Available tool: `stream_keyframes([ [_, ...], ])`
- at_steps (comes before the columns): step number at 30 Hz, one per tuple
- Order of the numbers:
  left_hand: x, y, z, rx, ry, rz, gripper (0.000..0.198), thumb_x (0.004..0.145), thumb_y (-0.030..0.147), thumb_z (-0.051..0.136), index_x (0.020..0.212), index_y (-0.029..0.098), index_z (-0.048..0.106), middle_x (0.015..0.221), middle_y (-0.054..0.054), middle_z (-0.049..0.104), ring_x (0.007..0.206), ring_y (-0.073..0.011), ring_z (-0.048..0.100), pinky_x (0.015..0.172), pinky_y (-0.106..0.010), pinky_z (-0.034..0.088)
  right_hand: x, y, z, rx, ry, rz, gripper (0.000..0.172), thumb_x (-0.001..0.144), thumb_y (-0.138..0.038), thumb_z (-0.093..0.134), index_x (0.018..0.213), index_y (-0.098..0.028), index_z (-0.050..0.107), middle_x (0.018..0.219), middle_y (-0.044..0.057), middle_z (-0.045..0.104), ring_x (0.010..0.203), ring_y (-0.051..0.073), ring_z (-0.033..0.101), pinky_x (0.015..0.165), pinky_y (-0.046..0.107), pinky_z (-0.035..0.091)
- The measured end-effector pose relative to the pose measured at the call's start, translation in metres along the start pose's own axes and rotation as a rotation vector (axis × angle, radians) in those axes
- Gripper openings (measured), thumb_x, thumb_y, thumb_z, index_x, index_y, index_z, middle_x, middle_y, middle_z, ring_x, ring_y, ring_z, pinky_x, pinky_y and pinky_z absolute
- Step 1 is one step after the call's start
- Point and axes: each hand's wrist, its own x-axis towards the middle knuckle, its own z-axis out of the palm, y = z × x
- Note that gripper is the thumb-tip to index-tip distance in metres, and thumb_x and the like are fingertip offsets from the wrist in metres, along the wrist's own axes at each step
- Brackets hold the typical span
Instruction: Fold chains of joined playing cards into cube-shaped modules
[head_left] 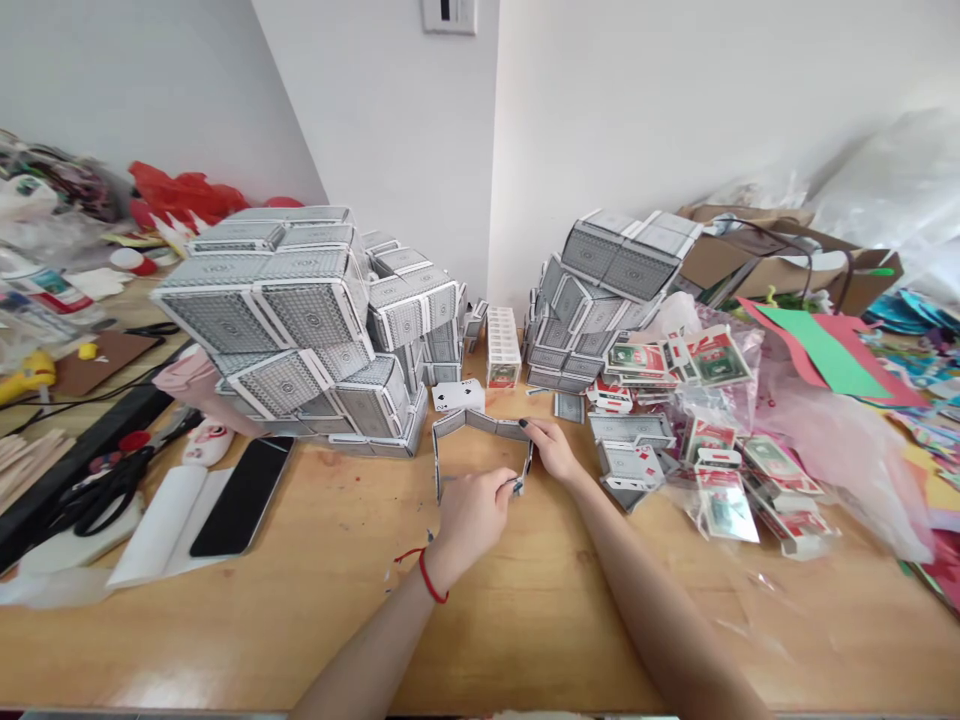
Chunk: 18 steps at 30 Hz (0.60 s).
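Note:
A frame of folded playing cards (pixel 484 426) stands on edge in the middle of the table, its strips joined into an angular outline. My left hand (pixel 472 515), with a red cord round the wrist, pinches its near right corner and covers part of the near side. On the frame's right side, the closed fingers of my right hand (pixel 551 450) grip the card wall. Just behind the frame lies a loose face-up playing card (pixel 459 396), a spade. A single face-down card (pixel 569 407) is to the right of it.
Large stacked card structures stand at left (pixel 300 310) and right (pixel 600 300), with a row of card boxes (pixel 502 345) between them. Opened card boxes (pixel 724 490) and loose cards (pixel 634 465) lie at right. A phone (pixel 244 497) and black scissors (pixel 112 490) lie at left.

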Motion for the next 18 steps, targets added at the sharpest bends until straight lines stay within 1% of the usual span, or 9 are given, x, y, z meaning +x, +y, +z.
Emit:
stream_keyframes([
  [6, 0.0000, 0.0011, 0.0016, -0.008, 0.026, 0.009, 0.027, 0.091, 0.030, 0.038, 0.094, 0.029, 0.065, 0.083, 0.001, 0.073, 0.074, -0.0166, 0.066, 0.055, -0.025, 0.033, -0.0002, 0.0020, 0.0001, -0.005, 0.001, 0.004, 0.040, 0.078, -0.052, 0.045, 0.056, -0.021, 0.035, 0.058, -0.003, 0.035, 0.057, 0.012, 0.033, 0.056, 0.025, 0.028],
  [11, 0.0004, 0.0023, -0.0001, -0.016, 0.005, 0.003, 0.027, 0.090, 0.029, 0.039, 0.094, 0.029, 0.065, 0.085, 0.000, 0.072, 0.076, -0.0169, 0.066, 0.056, -0.025, 0.034, 0.0001, 0.0039, -0.0002, -0.009, 0.002, 0.002, 0.040, 0.078, -0.052, 0.045, 0.055, -0.021, 0.034, 0.058, -0.004, 0.033, 0.056, 0.012, 0.032, 0.055, 0.025, 0.027],
  [18, 0.0026, 0.0048, 0.0019, 0.029, -0.021, 0.023, 0.025, 0.090, 0.028, 0.039, 0.091, 0.029, 0.064, 0.083, -0.001, 0.072, 0.075, -0.0178, 0.065, 0.055, -0.024, 0.032, -0.0002, 0.0026, 0.0000, -0.013, 0.006, 0.005, 0.040, 0.078, -0.053, 0.044, 0.056, -0.020, 0.036, 0.058, -0.003, 0.035, 0.058, 0.012, 0.033, 0.056, 0.025, 0.029],
])
